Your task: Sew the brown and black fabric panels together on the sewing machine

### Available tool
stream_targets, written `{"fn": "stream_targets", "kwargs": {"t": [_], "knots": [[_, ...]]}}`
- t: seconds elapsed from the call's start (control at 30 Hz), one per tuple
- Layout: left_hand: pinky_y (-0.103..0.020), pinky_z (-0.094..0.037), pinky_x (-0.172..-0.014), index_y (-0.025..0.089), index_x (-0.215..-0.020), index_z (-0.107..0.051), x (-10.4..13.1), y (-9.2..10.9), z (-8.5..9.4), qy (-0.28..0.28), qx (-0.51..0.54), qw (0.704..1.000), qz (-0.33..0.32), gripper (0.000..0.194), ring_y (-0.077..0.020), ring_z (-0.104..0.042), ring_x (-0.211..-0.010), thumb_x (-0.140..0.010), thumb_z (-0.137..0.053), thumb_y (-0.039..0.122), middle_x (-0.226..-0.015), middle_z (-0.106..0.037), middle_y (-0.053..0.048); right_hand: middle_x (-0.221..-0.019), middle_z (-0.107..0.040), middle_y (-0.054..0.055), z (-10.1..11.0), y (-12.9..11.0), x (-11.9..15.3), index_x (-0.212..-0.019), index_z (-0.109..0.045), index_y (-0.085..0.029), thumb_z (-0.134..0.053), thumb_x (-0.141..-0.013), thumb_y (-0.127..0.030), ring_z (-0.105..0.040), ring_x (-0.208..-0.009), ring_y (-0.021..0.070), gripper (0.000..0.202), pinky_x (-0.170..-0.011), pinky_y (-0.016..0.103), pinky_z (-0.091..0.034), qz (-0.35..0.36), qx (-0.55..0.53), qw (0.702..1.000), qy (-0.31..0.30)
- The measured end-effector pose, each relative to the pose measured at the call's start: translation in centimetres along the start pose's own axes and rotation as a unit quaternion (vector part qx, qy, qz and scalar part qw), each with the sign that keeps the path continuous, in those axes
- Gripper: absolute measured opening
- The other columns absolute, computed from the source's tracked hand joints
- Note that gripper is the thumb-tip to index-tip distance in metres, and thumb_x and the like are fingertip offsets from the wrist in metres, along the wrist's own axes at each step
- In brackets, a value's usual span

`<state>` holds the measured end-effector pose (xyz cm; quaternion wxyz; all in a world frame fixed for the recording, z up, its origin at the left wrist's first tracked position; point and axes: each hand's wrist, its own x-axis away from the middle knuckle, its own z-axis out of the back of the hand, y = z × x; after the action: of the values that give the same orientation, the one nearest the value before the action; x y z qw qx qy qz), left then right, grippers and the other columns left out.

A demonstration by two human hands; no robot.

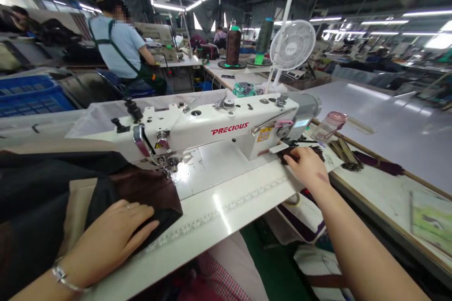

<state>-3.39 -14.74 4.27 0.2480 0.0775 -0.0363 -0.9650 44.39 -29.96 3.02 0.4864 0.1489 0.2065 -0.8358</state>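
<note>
My left hand [115,228] lies flat on dark cloth [31,207], its thumb stretched out near the cloth's front corner. A dark brown panel [146,190] and a beige strip [79,204] show on this cloth. The brown panel's far edge reaches the needle area of a white sewing machine [197,131]; the lamp's glare blurs whether it is under the presser foot. Over at the machine's right end, my right hand [309,167] has its fingers bent onto a pile of dark brown strips [316,151]. Those fingertips are partly hidden among the strips.
A ruler scale [226,209] runs along the table's front. Right of the machine are a clear cup [330,124], olive strips [346,153] and a purple roll [377,163]. Behind stand thread cones [233,47] and a fan [293,44]. A co-worker [120,47] sits at the back left.
</note>
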Motion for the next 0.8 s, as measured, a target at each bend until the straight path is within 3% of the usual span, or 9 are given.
{"fn": "stream_targets", "kwargs": {"t": [0.13,0.33,0.4,0.5,0.57,0.63,0.7,0.73,0.8], "knots": [[-0.036,-0.038,-0.080,0.021,-0.089,-0.063,-0.6,0.7,0.0,-0.077,-0.015,0.996,0.031,0.033,-0.0207,-0.059,-0.078,-0.094,-0.042,0.046,-0.085,-0.066,-0.003,-0.086,-0.061,0.012,-1.8,2.0,-1.3,-0.082,-0.063,-0.016,-0.054,-0.080,-0.052,-0.057,-0.080,0.0261,0.037,-0.067,0.036,-0.042,-0.058,0.038,0.998,-0.006],[-0.039,-0.040,-0.088,0.021,-0.095,-0.064,0.1,0.4,0.2,-0.044,0.009,0.999,0.029,0.028,-0.0220,-0.058,-0.088,-0.092,-0.048,0.044,-0.093,-0.065,-0.004,-0.080,-0.063,0.012,-0.3,1.8,-1.4,-0.071,-0.062,-0.018,-0.043,-0.089,-0.040,-0.058,-0.073,0.0251,0.034,-0.062,0.037,-0.040,-0.052,0.047,0.997,0.017],[-0.040,-0.041,-0.093,0.022,-0.102,-0.065,0.5,1.2,0.5,0.008,0.063,0.997,0.033,0.024,-0.0227,-0.057,-0.098,-0.092,-0.050,0.039,-0.104,-0.063,-0.006,-0.084,-0.063,0.012,0.9,0.0,-0.1,-0.073,-0.061,-0.018,-0.043,-0.090,-0.037,-0.059,-0.081,0.0265,0.031,-0.068,0.039,-0.042,-0.038,0.039,0.997,0.047],[-0.036,-0.045,-0.092,0.021,-0.104,-0.067,0.7,4.8,1.0,0.078,0.224,0.970,0.059,0.025,-0.0212,-0.057,-0.101,-0.094,-0.047,0.032,-0.108,-0.064,-0.008,-0.088,-0.064,0.008,2.6,-6.0,3.9,-0.080,-0.060,-0.020,-0.052,-0.088,-0.030,-0.059,-0.090,0.0222,0.016,-0.084,0.036,-0.045,0.046,-0.035,0.994,0.089],[-0.033,-0.049,-0.088,0.020,-0.100,-0.069,0.2,8.1,1.1,0.051,0.399,0.910,0.100,0.031,-0.0196,-0.061,-0.095,-0.096,-0.043,0.035,-0.101,-0.067,-0.008,-0.093,-0.066,0.006,3.5,-11.1,7.2,-0.092,-0.062,-0.020,-0.062,-0.082,-0.017,-0.060,-0.088,0.0197,0.010,-0.084,0.035,-0.047,0.210,-0.200,0.949,0.123],[-0.035,-0.053,-0.086,0.017,-0.111,-0.067,-0.8,10.6,0.8,-0.014,0.614,0.771,0.167,0.042,-0.0189,-0.066,-0.089,-0.098,-0.035,0.041,-0.100,-0.069,-0.011,-0.095,-0.067,0.007,4.2,-15.8,10.2,-0.106,-0.062,-0.016,-0.062,-0.080,-0.009,-0.060,-0.084,0.0175,0.027,-0.074,0.032,-0.050,0.348,-0.321,0.877,0.079],[-0.037,-0.055,-0.084,0.013,-0.116,-0.063,-1.5,11.9,0.4,0.033,0.747,0.621,0.235,0.043,-0.0191,-0.068,-0.085,-0.097,-0.039,0.043,-0.102,-0.069,-0.014,-0.093,-0.066,0.007,4.3,-19.2,12.2,-0.108,-0.062,-0.013,-0.061,-0.081,-0.006,-0.059,-0.080,0.0163,0.028,-0.068,0.031,-0.050,0.390,-0.402,0.827,0.041],[-0.036,-0.055,-0.081,0.011,-0.115,-0.063,-1.7,11.9,0.3,0.080,0.776,0.568,0.262,0.041,-0.0190,-0.069,-0.083,-0.095,-0.044,0.041,-0.101,-0.069,-0.015,-0.092,-0.066,0.007,4.1,-20.3,12.9,-0.107,-0.062,-0.012,-0.060,-0.081,-0.005,-0.058,-0.078,0.0159,0.027,-0.066,0.031,-0.050,0.390,-0.428,0.815,0.025],[-0.031,-0.056,-0.075,0.008,-0.110,-0.063,-1.7,11.5,0.4,0.167,0.784,0.519,0.296,0.034,-0.0175,-0.069,-0.078,-0.090,-0.057,0.035,-0.096,-0.070,-0.014,-0.089,-0.065,0.007,3.4,-21.5,13.6,-0.103,-0.063,-0.011,-0.060,-0.081,-0.004,-0.057,-0.076,0.0155,0.024,-0.064,0.031,-0.050,0.377,-0.456,0.806,0.001]]}}
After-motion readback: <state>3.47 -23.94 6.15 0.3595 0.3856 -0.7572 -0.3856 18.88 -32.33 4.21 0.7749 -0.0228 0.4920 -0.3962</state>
